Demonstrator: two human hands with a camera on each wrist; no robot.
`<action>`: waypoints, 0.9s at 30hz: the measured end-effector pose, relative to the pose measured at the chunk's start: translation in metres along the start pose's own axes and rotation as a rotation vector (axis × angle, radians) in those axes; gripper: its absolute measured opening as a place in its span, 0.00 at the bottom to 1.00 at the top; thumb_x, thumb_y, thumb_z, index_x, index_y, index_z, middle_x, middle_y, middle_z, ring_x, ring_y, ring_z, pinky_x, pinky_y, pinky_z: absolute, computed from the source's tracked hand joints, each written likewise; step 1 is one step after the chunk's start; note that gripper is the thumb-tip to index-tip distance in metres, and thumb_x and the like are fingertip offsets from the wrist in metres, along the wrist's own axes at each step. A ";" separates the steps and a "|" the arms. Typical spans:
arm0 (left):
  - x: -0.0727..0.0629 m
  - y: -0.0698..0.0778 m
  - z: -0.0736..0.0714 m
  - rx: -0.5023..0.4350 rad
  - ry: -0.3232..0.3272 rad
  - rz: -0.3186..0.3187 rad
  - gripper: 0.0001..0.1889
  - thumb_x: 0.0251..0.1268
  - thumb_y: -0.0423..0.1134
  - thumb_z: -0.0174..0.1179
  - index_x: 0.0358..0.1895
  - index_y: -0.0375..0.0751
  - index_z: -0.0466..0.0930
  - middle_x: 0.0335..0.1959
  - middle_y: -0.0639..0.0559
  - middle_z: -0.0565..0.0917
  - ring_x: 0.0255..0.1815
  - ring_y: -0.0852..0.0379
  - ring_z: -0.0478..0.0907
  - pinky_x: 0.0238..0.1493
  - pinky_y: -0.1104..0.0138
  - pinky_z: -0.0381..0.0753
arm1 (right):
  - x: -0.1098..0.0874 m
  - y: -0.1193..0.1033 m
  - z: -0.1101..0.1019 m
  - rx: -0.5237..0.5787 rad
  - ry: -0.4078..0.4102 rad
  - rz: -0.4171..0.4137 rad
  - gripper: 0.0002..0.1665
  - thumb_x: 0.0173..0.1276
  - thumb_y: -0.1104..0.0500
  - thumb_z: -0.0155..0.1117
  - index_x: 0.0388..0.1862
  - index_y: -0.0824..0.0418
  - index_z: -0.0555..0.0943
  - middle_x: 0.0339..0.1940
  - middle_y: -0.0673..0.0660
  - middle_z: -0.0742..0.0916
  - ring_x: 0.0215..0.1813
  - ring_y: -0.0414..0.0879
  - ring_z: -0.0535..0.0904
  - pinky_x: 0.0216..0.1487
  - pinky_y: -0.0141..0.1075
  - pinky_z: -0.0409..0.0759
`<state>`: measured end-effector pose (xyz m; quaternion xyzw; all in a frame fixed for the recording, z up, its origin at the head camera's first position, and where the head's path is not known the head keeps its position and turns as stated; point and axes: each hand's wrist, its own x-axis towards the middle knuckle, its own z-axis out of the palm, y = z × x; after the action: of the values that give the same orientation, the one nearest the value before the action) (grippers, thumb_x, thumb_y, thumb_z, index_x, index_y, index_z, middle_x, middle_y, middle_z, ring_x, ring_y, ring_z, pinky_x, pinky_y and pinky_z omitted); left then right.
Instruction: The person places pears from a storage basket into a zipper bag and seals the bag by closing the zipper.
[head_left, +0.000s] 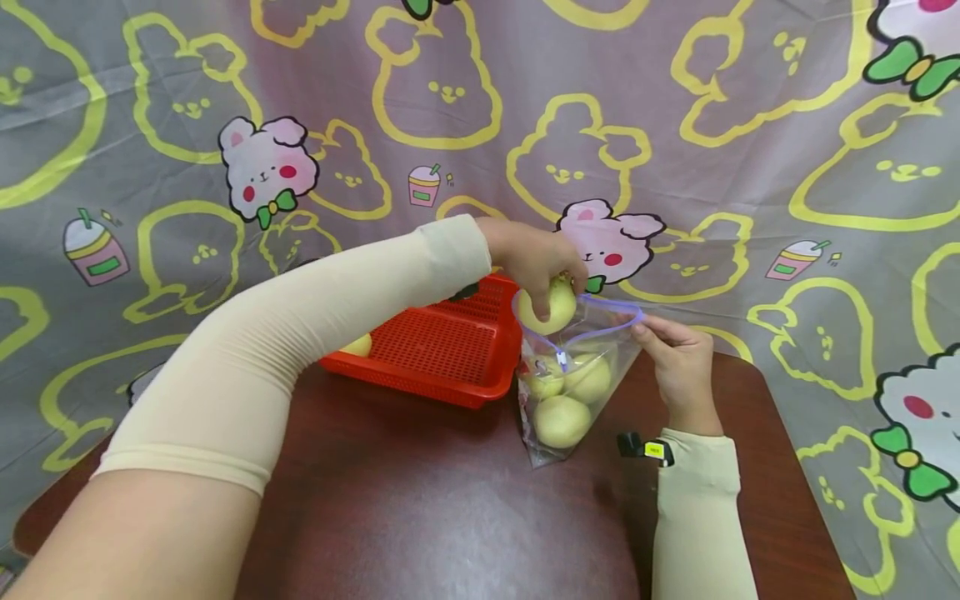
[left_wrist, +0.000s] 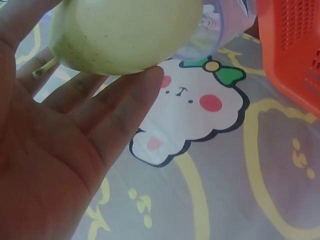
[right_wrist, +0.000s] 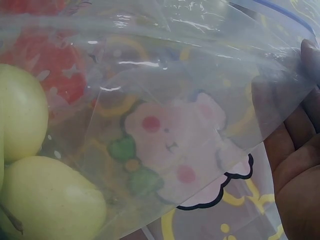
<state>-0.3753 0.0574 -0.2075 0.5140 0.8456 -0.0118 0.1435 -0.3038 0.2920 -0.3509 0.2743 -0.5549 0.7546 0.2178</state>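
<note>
Head view: your L hand [head_left: 531, 254] is up over the bag mouth, grip curled round a pale yellow-green pear [head_left: 552, 312]. That pear's at the mouth of a clear zip bag [head_left: 617, 346]; can't tell how far in it sits. L wrist cam shows its stem [left_wrist: 46, 68] nr your palm, fingers under it.

Your R hand [head_left: 681, 362] has the bag's R corner, grip pinching the blue-purple zip rim [head_left: 618, 323] btwn thumb & fingers. White slider [head_left: 562, 358] hangs at front of the rim. Inside the bag, 3 bagged pears [head_left: 562, 422] lie bunched: 2 up top, 1 below. Can't tell if the bag's bottom touches the counter [head_left: 420, 517], which is dark red-brown.

Just L of the bag, a red basket [head_left: 450, 393] w/ a perforated base is on the counter; 1 more pear [head_left: 359, 345] shows at its L end, partly behind your cream L sleeve [head_left: 352, 292]. Behind it all: gray curtain [head_left: 457, 179] w/ cartoon prints.
</note>
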 end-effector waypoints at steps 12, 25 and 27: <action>0.013 0.005 0.017 -0.001 -0.036 -0.003 0.27 0.50 0.46 0.75 0.56 0.50 0.80 0.53 0.56 0.78 0.50 0.60 0.71 0.49 0.69 0.72 | -0.002 -0.001 0.001 0.003 0.009 0.003 0.09 0.60 0.79 0.64 0.40 0.80 0.83 0.36 0.65 0.88 0.41 0.51 0.87 0.44 0.35 0.81; 0.026 0.006 0.037 -0.025 -0.051 0.012 0.23 0.51 0.46 0.74 0.53 0.53 0.80 0.47 0.59 0.78 0.42 0.59 0.73 0.42 0.70 0.74 | -0.004 -0.001 0.001 -0.012 -0.020 -0.018 0.09 0.61 0.79 0.62 0.41 0.85 0.80 0.38 0.67 0.87 0.43 0.53 0.86 0.47 0.37 0.81; 0.029 0.006 0.041 -0.045 -0.060 0.025 0.22 0.52 0.45 0.73 0.53 0.53 0.81 0.47 0.58 0.78 0.43 0.59 0.72 0.42 0.69 0.75 | -0.005 -0.001 0.001 -0.009 -0.025 -0.015 0.09 0.61 0.80 0.62 0.41 0.84 0.81 0.38 0.67 0.87 0.43 0.53 0.86 0.47 0.37 0.81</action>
<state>-0.3734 0.0781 -0.2531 0.5206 0.8345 -0.0065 0.1805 -0.2992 0.2917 -0.3533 0.2868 -0.5587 0.7471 0.2177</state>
